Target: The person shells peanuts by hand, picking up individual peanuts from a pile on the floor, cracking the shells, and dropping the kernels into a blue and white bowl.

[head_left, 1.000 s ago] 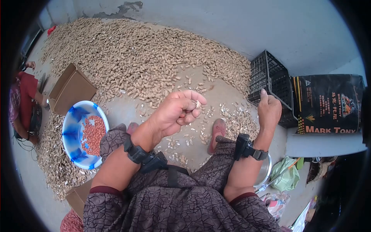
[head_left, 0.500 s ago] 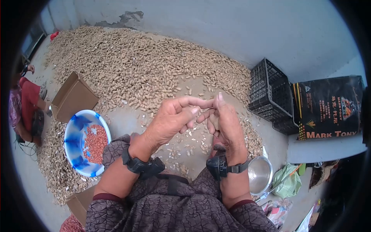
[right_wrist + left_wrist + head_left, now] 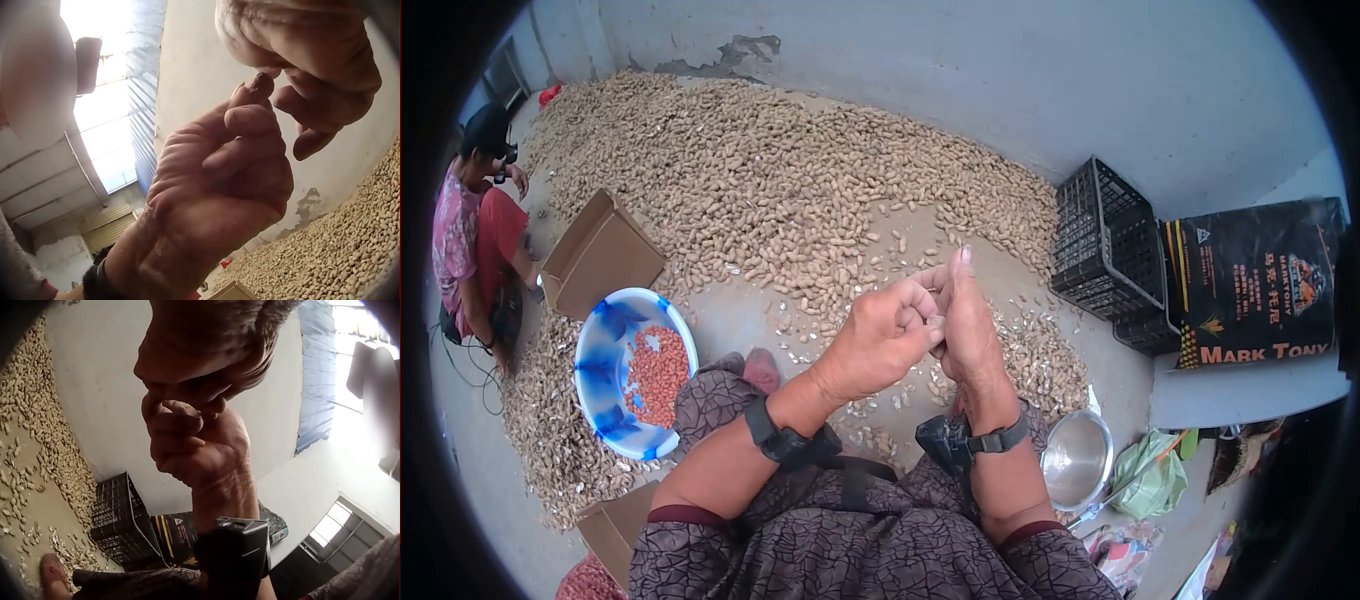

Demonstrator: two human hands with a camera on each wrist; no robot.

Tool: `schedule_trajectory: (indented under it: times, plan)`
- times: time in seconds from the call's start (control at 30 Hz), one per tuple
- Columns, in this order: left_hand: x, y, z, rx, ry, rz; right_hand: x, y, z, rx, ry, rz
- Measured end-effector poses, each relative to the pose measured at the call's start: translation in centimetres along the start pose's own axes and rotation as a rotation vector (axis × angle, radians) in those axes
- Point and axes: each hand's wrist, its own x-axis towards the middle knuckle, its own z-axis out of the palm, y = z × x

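Both hands are right up together at centre, and here's the left hand [image 3: 882,342], fingers curled, pinching a small brown piece [image 3: 261,84] at its fingertips! The right hand [image 3: 972,325] is tight beside it, thumb up, fingers bent inward (whether it grips anything, I cannot tell). Out from the hands, the great heap of peanuts [image 3: 800,180] spreads across eleven o'clock, the black crate [image 3: 1105,245] stands at two, the black sack [image 3: 1255,290] leans in at three. Over at nine, a blue-and-white basin [image 3: 587,375] holds reddish kernels [image 3: 660,378], and a metal bowl [image 3: 1075,460] sits between four and five!
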Motion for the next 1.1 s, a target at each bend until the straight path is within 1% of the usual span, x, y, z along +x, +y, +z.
schedule_trajectory:
  times: [0.03,0.07,0.1,0.13,0.17,0.2,0.23,0.37,0.43,0.6,0.7,0.77,0.83,0.93,1.07,1.1]
  plan:
    - [0.0,0.3,-0.1,-0.134,-0.003,-0.088,-0.1,-0.2,-0.2,0.001,-0.003,-0.003]
    - [0.1,0.6,-0.4,-0.128,-0.001,-0.083,-0.4,-0.7,-0.7,-0.014,-0.059,-0.008]
    - [0.3,1.0,-1.0,-0.241,0.065,-0.065,-0.7,-1.1,-1.1,-0.028,-0.116,-0.015]
    - [0.5,1.3,-1.4,-0.354,0.13,-0.045,-0.9,-1.6,-1.2,-0.025,-0.123,-0.023]
    - [0.5,1.3,-1.6,-0.348,0.133,-0.038,-1.3,-2.1,-1.3,-0.027,-0.169,-0.093]
    - [0.5,1.2,-1.7,-0.343,0.146,0.012,-1.6,-2.4,-1.2,-0.03,-0.215,-0.164]
    - [0.5,1.2,-1.8,-0.338,0.156,0.062,-1.8,-2.6,-1.1,-0.028,-0.22,-0.172]
    - [0.5,0.4,-1.2,-0.409,0.099,0.062,-2.0,-2.1,-1.0,0.058,-0.219,-0.165]
    - [0.5,0.9,-1.1,-0.427,0.088,0.058,-1.9,-2.0,-1.1,0.088,-0.164,-0.236]
    - [0.5,0.6,-1.2,-0.451,0.05,0.037,-1.9,-2.2,-1.7,0.173,-0.246,-0.216]
    - [0.5,0.5,-1.0,-0.466,0.032,0.081,-1.7,-2.0,-2.0,0.242,-0.292,-0.201]
    - [0.5,0.4,-0.9,-0.513,0.044,0.053,-1.6,-2.0,-2.0,0.269,-0.319,-0.196]
    - [0.5,0.5,-1.0,-0.515,0.039,0.042,-1.7,-1.8,-1.9,0.375,-0.363,-0.156]
    - [0.4,0.9,-1.2,-0.512,0.038,0.022,-1.7,-1.7,-1.5,0.406,-0.388,-0.116]
    - [0.4,1.0,-1.1,-0.549,0.068,-0.004,-1.8,-1.8,-1.4,0.364,-0.357,-0.143]
    - [0.4,1.0,-1.1,-0.547,0.069,-0.002,-1.9,-1.8,-1.4,0.317,-0.321,-0.175]
